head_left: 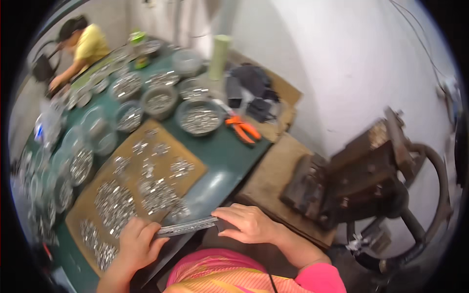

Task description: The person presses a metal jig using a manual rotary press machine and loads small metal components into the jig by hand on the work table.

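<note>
Between my two hands stretches a narrow, slightly bowed grey strip, silvery and ridged along its length. My left hand pinches its left end between thumb and fingers. Its right end is in the grip of my right hand, beside a small dark piece under the fingers; what that piece is I cannot tell. The strip is level with the table's near edge, close to my body. Beyond it, a brown board carries several heaps of small shiny metal parts.
Bowls of metal parts crowd the green table. Orange-handled pliers and dark cloths lie at the back right. A heavy machine with a curved handle stands to my right. Another person in yellow works far left.
</note>
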Tool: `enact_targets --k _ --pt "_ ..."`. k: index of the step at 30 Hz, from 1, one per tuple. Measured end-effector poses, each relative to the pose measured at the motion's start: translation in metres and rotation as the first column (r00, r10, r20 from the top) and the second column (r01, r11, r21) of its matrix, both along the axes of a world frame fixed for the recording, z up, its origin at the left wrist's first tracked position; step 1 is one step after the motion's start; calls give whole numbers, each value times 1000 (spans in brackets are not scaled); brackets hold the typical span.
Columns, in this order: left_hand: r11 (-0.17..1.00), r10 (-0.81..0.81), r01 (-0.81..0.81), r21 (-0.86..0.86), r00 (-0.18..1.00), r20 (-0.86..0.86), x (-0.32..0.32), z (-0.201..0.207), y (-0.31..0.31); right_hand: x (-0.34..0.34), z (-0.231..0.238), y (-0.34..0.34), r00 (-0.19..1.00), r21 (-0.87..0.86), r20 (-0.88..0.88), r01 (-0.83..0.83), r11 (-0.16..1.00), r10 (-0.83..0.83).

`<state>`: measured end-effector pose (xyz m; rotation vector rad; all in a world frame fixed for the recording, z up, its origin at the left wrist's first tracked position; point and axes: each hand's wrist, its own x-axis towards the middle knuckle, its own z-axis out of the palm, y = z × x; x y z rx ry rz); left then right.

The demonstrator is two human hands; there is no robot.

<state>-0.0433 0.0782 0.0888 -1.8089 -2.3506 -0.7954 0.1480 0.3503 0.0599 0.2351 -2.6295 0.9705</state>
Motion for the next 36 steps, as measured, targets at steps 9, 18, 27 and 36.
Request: enact_targets --k 9,18,27,36 --pt "787 -592 599 147 801 -91 30 13 205 144 16 -1 631 -85 18 774 628 -775" --pt "625 -761 764 158 642 -93 92 -16 312 202 -10 -11 254 12 -77 967 254 -964" --pt "660 -738 736 151 673 -53 103 -30 319 211 2 -4 405 -26 129 914 405 -905" --pt "592 -806 771 235 567 169 128 -32 269 181 0 -1 510 192 -53 849 493 -858"
